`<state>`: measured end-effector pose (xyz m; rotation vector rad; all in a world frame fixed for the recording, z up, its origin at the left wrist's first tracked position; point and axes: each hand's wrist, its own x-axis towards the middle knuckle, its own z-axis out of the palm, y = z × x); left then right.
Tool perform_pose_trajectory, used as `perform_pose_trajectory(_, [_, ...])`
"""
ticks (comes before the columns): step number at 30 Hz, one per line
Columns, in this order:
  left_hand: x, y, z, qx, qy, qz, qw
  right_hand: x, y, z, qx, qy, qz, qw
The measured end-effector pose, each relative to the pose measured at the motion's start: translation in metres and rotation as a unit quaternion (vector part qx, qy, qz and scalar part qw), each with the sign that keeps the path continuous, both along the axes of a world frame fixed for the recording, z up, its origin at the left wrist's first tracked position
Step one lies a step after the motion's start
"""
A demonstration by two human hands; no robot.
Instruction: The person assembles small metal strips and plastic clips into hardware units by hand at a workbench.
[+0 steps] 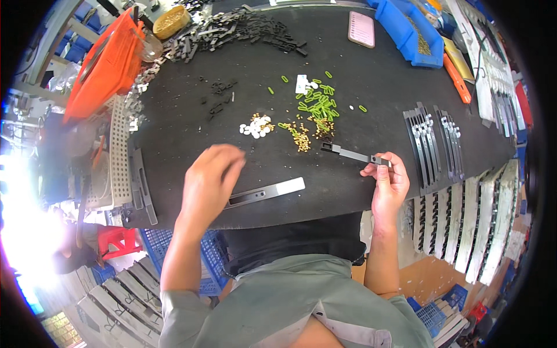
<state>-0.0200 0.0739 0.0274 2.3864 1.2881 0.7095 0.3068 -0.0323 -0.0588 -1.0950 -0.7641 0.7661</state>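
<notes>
My right hand [391,181] grips one end of a slim grey metal bar [354,155] between thumb and fingers, and the bar points left above the table. A dark block-like fitting sits at its far end. My left hand [210,177] hovers over the table's near left, bent at the knuckles, its thumb close to the forefinger. Its fingertips are smeared, and whether they hold anything is hidden. Just right of it lies a flat metal strip [272,190] with holes. Beyond the hands are white round pieces [256,126], small brass-coloured pieces [300,139] and green oval rings [319,104].
Dark metal parts [232,35] are heaped at the back left, near an orange bin [104,64]. Small black pieces [219,93] lie nearer. A pink-faced phone [361,29] and a blue bin [409,32] are at the back right. Grey bars [426,145] line the right edge.
</notes>
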Motion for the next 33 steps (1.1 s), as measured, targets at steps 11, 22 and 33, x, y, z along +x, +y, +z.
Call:
perform_pose_trajectory(11, [0.037,0.052,-0.036,-0.003,0.139,0.032,0.99,0.001,0.005,-0.006,0.006,-0.003,0.027,1.0])
perform_pose_trajectory(22, [-0.034,0.018,-0.027,-0.024,0.083,0.02,0.996,0.0,0.002,-0.003,-0.003,-0.007,0.019,1.0])
perform_pose_trajectory(33, [-0.019,-0.01,-0.021,-0.002,-0.003,-0.223,0.975,0.006,0.004,-0.002,-0.011,-0.031,0.012,0.999])
